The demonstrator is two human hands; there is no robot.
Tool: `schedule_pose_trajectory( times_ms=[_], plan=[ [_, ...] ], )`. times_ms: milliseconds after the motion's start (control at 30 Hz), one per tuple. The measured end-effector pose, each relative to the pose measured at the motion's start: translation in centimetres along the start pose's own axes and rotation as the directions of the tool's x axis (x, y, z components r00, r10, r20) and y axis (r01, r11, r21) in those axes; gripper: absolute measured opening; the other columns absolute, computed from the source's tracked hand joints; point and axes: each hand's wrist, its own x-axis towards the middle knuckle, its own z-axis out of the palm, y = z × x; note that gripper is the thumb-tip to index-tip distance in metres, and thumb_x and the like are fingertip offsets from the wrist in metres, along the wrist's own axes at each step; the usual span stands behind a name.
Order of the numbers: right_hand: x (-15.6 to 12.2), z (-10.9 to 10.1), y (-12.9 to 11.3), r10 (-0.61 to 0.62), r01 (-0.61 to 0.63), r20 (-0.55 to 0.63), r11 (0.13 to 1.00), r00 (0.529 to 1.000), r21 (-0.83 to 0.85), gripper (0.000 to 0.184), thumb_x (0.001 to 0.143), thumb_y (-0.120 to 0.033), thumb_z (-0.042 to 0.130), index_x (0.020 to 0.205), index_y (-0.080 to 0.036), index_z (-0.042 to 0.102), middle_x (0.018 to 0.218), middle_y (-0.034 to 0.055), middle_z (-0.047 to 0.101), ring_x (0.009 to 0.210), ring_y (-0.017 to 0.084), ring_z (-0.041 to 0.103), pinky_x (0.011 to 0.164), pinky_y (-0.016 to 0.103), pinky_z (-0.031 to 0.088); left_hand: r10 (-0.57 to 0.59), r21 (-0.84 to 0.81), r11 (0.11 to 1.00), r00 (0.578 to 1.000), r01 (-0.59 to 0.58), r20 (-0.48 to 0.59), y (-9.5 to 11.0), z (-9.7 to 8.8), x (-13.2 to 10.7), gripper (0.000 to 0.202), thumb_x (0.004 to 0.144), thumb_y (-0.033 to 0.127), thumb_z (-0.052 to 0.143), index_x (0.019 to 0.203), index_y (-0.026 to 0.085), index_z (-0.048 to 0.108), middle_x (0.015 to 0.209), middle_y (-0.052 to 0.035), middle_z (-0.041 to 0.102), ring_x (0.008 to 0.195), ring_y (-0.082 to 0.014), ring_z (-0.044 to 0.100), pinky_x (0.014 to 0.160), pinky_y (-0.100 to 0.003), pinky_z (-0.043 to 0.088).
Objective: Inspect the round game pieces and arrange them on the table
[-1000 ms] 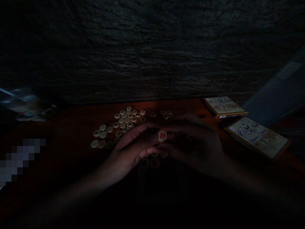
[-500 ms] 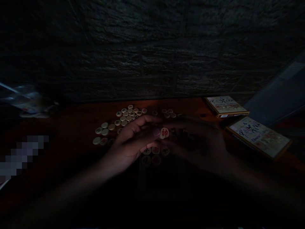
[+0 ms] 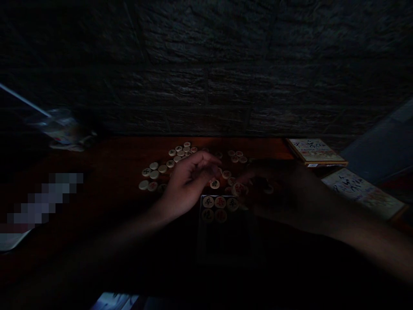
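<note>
My left hand (image 3: 193,176) is loosely curled, with a gap between thumb and index finger and no piece visibly gripped. By its thumb tip is a round xiangqi piece (image 3: 214,184) with a black character; whether they touch I cannot tell. My right hand (image 3: 284,193), deep in shadow, has its fingers on a red-marked xiangqi piece (image 3: 238,189), its face toward me. Just below, a dark shallow tray (image 3: 230,247) holds several pieces: a row of three with a red-marked piece (image 3: 220,202) in the middle, and two beneath, at its far left.
Loose xiangqi pieces (image 3: 154,174) are spread behind and left of my left hand, with a small group (image 3: 239,153) farther back. Two flat boxes (image 3: 318,150) lie at the right. A clear cup with a straw (image 3: 64,129) stands far left. A stone wall (image 3: 206,86) borders the table's back.
The red-marked piece has passed from my left thumb and fingers to my right hand. My hands have drawn apart, the right moving rightward, and the view has shifted slightly left.
</note>
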Motion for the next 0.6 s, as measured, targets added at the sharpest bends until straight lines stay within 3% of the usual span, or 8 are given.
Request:
schedule_pose_trajectory(
  times_ms=[133,233,367,500,600],
  plan=[
    [-0.2,-0.2,0.2,0.036,-0.036,0.06,0.999,0.998,-0.004,0.016,0.081,-0.023,0.076,0.097,-0.025,0.077,0.093,-0.0029,0.079,0.079,0.016,0.074,0.064,0.024,0.054,0.019,0.089,0.996,1.0,-0.02,0.01,-0.4,0.0,-0.1,0.009,0.096,0.021,0.063,0.098,0.016,0.07,0.081,-0.0014,0.072,0.076,-0.0147,0.066,0.07,-0.027,0.048],
    [-1.0,0.8,0.7,0.066,-0.067,0.041,0.998,0.997,0.022,0.018,0.081,-0.018,0.073,0.098,-0.024,0.075,0.094,-0.0022,0.079,0.078,0.015,0.075,0.065,0.023,0.056,0.025,0.038,0.999,0.999,-0.026,0.027,-0.7,0.2,-0.2,0.009,0.096,0.019,0.061,0.098,0.015,0.07,0.082,-0.0016,0.072,0.075,-0.0136,0.066,0.07,-0.025,0.051],
    [-2.2,1.9,1.4,-0.012,0.012,0.009,1.0,1.0,0.008,0.029,0.079,-0.013,0.073,0.105,-0.026,0.073,0.106,-0.0013,0.08,0.09,0.015,0.077,0.075,0.023,0.058,0.024,-0.032,0.999,0.998,-0.022,0.065,-1.0,0.4,-0.5,0.011,0.099,0.021,0.06,0.099,0.017,0.07,0.084,-0.0015,0.072,0.075,-0.0127,0.067,0.069,-0.024,0.052],
    [-2.6,2.3,1.5,-0.061,0.061,0.007,0.998,0.998,0.01,0.026,0.078,-0.011,0.073,0.101,-0.025,0.073,0.1,-0.0019,0.08,0.081,0.013,0.076,0.065,0.02,0.057,0.013,-0.052,0.999,0.998,-0.01,0.065,-1.0,0.5,-0.6,0.011,0.099,0.023,0.061,0.098,0.017,0.07,0.083,-0.0012,0.072,0.076,-0.0129,0.067,0.07,-0.024,0.053],
    [-2.6,2.5,1.5,-0.086,0.086,0.022,0.996,0.996,-0.008,0.024,0.079,-0.012,0.075,0.1,-0.024,0.073,0.097,-0.002,0.08,0.081,0.013,0.076,0.068,0.022,0.056,0.002,-0.055,0.999,0.999,0.0,0.043,-0.8,0.5,-0.6,0.015,0.1,0.026,0.059,0.097,0.017,0.07,0.079,-0.0016,0.071,0.073,-0.0141,0.067,0.068,-0.025,0.053]
  ],
)
